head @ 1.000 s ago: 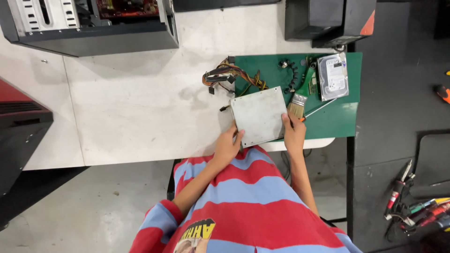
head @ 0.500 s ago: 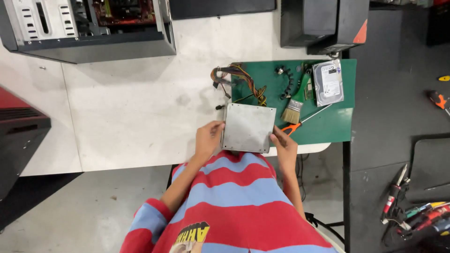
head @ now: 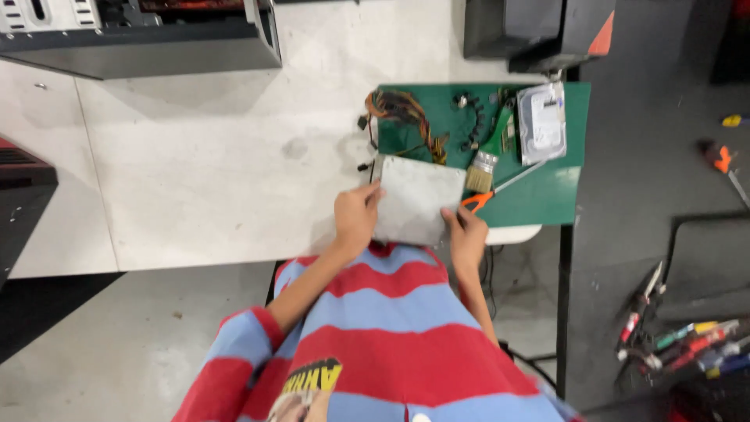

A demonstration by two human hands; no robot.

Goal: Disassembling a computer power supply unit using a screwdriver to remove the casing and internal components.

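Hands: our left hand [head: 355, 219] and right hand [head: 467, 234] both grip one grey rectangular metal box [head: 416, 200].
Beside it: one bristle brush [head: 484, 162], one silver hard drive [head: 542, 123] on one green mat [head: 547, 195].

metal box [head: 418, 199] at table edge [head: 195, 180], mat [head: 547, 195] behind it, brush [head: 483, 160] and drive [head: 541, 121] on mat

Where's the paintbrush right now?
In the head view, the paintbrush lies on the green mat right of centre, between the grey metal box and the hard drive.

Both hands [head: 355, 219] [head: 467, 234] grip forward (fingers curled), arms bent.
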